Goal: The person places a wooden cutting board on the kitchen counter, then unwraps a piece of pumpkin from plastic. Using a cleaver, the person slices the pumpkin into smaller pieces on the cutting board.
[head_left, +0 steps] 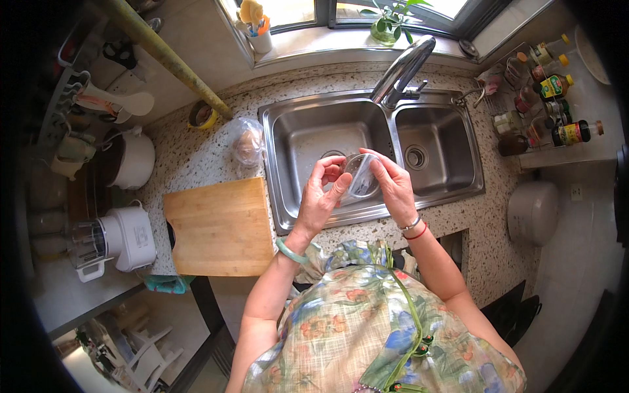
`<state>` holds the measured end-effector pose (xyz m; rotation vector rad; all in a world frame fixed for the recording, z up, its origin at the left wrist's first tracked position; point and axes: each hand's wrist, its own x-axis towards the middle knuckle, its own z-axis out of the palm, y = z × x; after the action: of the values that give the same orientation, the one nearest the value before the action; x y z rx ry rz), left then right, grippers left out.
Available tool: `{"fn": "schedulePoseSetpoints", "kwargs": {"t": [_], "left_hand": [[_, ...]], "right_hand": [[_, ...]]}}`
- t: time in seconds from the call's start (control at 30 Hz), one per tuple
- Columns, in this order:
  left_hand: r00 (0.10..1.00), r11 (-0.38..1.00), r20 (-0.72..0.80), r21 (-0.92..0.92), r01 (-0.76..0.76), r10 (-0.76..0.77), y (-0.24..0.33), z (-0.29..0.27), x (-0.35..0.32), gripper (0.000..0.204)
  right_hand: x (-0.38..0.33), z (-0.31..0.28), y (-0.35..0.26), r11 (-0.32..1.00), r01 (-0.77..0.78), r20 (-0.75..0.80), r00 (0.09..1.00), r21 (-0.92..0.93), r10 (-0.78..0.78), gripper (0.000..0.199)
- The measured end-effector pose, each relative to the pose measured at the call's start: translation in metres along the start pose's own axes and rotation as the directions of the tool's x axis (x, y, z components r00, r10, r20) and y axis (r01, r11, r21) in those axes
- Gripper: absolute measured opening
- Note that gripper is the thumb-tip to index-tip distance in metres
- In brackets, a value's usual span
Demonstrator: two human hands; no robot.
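Note:
Above the near edge of the steel double sink (270, 164), I hold a clear, round, see-through container (362, 177) between both hands. It is tilted, and a pale straight edge runs across it; whether that is a lid or film I cannot tell. My left hand (319, 200) is closed on its left side, thumb toward me and fingers curled behind. My right hand (396, 191) pinches its upper right rim with thumb and fingers. Left of the sink, a clear plastic bag (247, 143) with something brownish inside rests on the speckled counter.
A wooden cutting board (219, 229) lies left of the sink, beside a white food processor (131, 239). The chrome faucet (404, 69) rises behind the sink. Sauce bottles (557, 85) crowd a rack at right. A yellowish pole (167, 56) slants down at far left.

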<state>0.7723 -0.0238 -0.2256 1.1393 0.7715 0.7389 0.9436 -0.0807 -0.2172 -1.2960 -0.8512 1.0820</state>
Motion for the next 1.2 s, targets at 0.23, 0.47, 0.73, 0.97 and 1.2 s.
{"fn": "schedulePoseSetpoints", "kwargs": {"t": [0.23, 0.47, 0.73, 0.97, 1.2], "left_hand": [[0.98, 0.981, -0.15, 0.165, -0.105, 0.13, 0.003, 0.003, -0.013, 0.033], [0.992, 0.945, -0.123, -0.317, -0.076, 0.039, 0.005, -0.009, -0.006, 0.012], [0.993, 0.831, -0.057, -0.554, 0.053, -0.102, -0.03, -0.008, 0.012, 0.014], [0.989, 0.976, -0.084, -0.193, 0.101, -0.119, 0.017, 0.006, -0.001, 0.037], [0.942, 0.977, -0.299, 0.19, -0.1, 0.154, -0.019, 0.013, 0.02, 0.023]], "right_hand": [[0.001, 0.0, 0.004, 0.96, 0.088, -0.061, 0.992, -0.267, -0.108, 0.032], [0.0, 0.001, -0.001, 0.97, 0.092, 0.027, 0.996, -0.223, -0.088, 0.034], [0.001, 0.012, -0.003, 0.995, 0.055, 0.075, 0.996, -0.087, -0.048, 0.032], [0.003, 0.009, 0.0, 0.944, 0.143, 0.011, 0.989, -0.296, -0.146, 0.037], [0.003, 0.019, -0.001, 0.976, 0.063, 0.05, 0.997, -0.206, -0.054, 0.043]]}}
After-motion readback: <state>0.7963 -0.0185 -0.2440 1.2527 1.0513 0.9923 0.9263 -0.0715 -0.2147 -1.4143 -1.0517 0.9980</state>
